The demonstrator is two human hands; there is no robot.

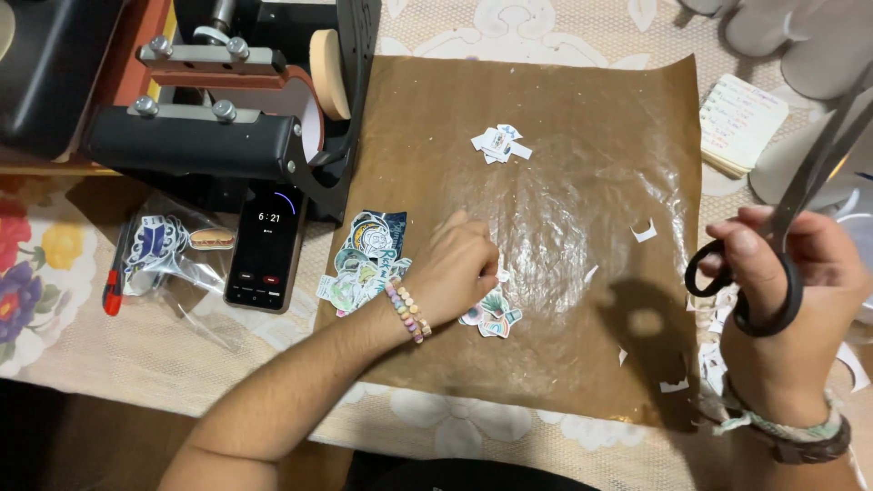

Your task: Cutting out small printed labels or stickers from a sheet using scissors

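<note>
The left hand is pinching down at thin, floppy sticker cutouts on the brown sheet, likely best lifted by an edge, while the right hand is gripping black scissors, blades up.

Single head-worn view, looking steeply down, close over brown baking paper (table edge near the bottom)

Warm overhead light, glare, sharp shadows

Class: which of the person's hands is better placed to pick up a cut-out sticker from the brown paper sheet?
Left: the left hand already rests on the cut-out stickers, while the right hand is occupied holding black-handled scissors aloft.
</note>
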